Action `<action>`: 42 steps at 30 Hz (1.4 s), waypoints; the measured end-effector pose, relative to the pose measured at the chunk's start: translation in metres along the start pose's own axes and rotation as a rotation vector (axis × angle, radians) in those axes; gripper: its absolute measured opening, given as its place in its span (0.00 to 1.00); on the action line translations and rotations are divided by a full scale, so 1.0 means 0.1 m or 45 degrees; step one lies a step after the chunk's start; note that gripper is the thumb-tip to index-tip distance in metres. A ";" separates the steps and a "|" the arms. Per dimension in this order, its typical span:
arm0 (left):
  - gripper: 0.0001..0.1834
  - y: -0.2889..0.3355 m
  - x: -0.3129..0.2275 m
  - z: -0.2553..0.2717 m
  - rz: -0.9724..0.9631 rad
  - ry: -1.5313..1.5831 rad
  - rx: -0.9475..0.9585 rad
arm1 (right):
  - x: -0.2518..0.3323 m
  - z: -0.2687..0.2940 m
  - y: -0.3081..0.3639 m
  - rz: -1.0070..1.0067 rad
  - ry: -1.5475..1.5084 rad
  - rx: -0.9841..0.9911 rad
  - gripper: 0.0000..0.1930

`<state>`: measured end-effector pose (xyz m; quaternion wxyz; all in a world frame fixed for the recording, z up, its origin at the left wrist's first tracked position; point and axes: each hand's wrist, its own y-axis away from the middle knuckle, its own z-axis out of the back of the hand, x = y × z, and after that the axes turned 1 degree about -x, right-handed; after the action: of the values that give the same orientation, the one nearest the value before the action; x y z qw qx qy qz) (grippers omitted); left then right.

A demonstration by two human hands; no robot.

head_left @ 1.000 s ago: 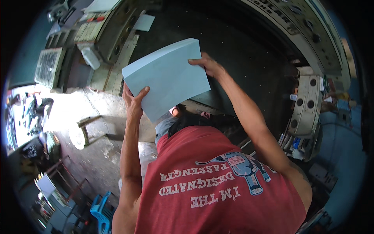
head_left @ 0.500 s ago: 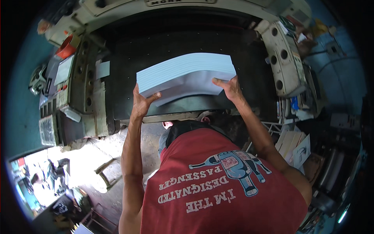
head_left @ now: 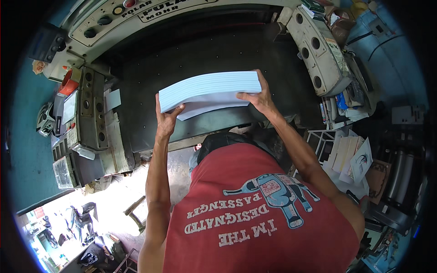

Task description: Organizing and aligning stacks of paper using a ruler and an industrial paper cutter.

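A thick stack of pale bluish-white paper (head_left: 209, 89) is held between both hands over the dark bed (head_left: 191, 54) of a paper cutting machine. The stack bows in an arch, and its layered edge faces up. My left hand (head_left: 166, 117) grips its left end, with the thumb on the near face and the fingers mostly hidden behind. At the right end my right hand (head_left: 260, 96) is closed round the stack, its thumb pressed on the near face. A loose lower edge of sheets hangs below the thumbs, close to the bed's front edge.
Raised metal side guides with round holes flank the bed, one on the left (head_left: 93, 107) and one on the right (head_left: 315, 50). An orange cup (head_left: 69, 82) stands at the left. Cartons and papers (head_left: 348, 154) lie at the lower right. The machine's control panel (head_left: 118, 22) spans the far side.
The view has shifted, showing more of the control panel. The paper stack sits slightly further left and a bit less spread, still in both hands.
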<state>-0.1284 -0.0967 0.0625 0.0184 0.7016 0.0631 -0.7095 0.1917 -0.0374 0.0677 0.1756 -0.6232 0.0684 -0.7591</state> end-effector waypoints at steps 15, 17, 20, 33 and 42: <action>0.28 0.18 0.12 -0.09 0.209 -0.152 -0.062 | -0.02 0.17 0.15 0.187 0.142 0.099 0.28; 0.28 0.23 0.26 -0.11 0.184 -0.168 -0.087 | -0.15 0.18 0.18 0.153 0.051 0.115 0.26; 0.27 0.19 0.34 -0.19 0.172 -0.273 -0.068 | -0.55 0.17 0.26 -0.055 -0.018 0.190 0.34; 0.25 0.14 0.26 -0.21 0.116 -0.195 0.054 | 1.03 -0.53 -0.52 0.644 0.892 0.572 0.58; 0.35 0.20 0.68 -0.05 -0.060 -0.267 0.127 | 1.12 -0.99 -0.45 0.417 1.167 0.828 0.31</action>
<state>-0.1225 -0.1121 -0.0066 -0.0266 0.6220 0.0420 -0.7815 0.0690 -0.0467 0.1641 0.4255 -0.1265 -0.0038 -0.8961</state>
